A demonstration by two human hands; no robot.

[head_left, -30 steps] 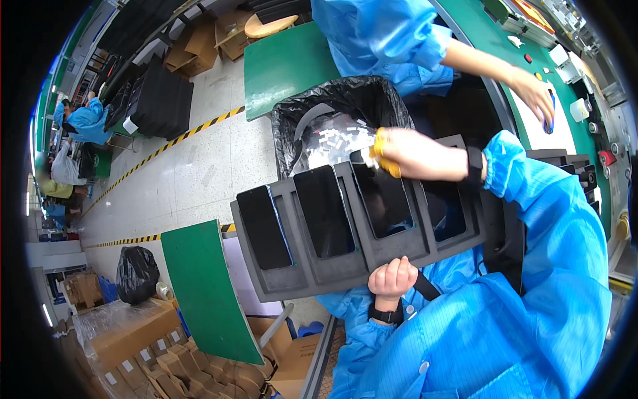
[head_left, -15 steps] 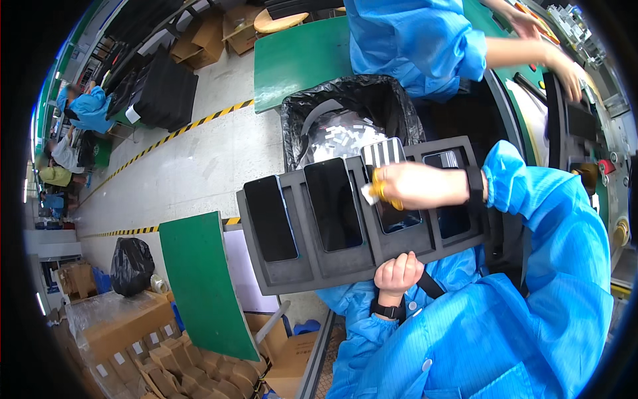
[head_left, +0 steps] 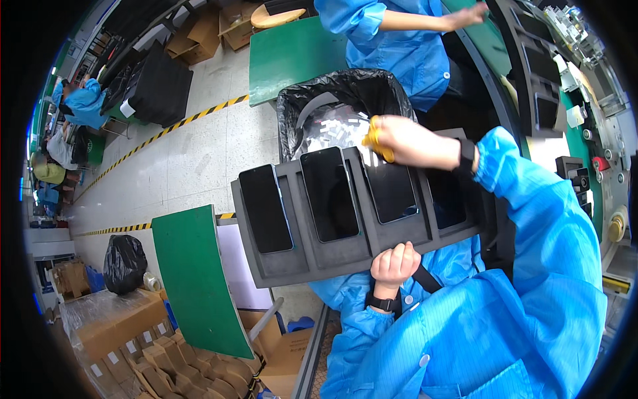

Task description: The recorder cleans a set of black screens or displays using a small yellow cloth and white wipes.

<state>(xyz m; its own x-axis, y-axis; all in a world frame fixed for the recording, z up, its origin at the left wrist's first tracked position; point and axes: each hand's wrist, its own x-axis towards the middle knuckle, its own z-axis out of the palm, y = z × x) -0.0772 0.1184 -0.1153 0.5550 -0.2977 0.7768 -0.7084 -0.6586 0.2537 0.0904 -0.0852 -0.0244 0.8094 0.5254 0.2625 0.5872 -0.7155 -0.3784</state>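
Observation:
My left hand [head_left: 396, 267] is closed around the near edge of a dark grey foam tray [head_left: 405, 233], which is tilted. In its slots lie a first phone [head_left: 266, 209], a second phone [head_left: 329, 193], a third phone [head_left: 393, 193] and a partly hidden phone [head_left: 448, 203], all with dark screens. My right hand [head_left: 413, 141], with yellow finger covers, is pinched above the third phone's far end, by the bin's rim. It hides that end, and what its fingers hold cannot be made out. Beyond the tray, a black-bag-lined bin [head_left: 287, 120] holds small white pieces [head_left: 337, 133].
A co-worker in a blue smock [head_left: 405, 60] stands beyond the bin, one hand [head_left: 468, 16] stretched out. Another phone tray [head_left: 535, 73] is at the far right. A green board [head_left: 193, 279] stands at left above brown cartons [head_left: 126, 319]. A green table [head_left: 292, 60] is behind.
My right hand has moved from over the third phone toward the bin. White strips on that phone's far end are now hidden. The co-worker's arms have shifted, and the far-right tray has moved.

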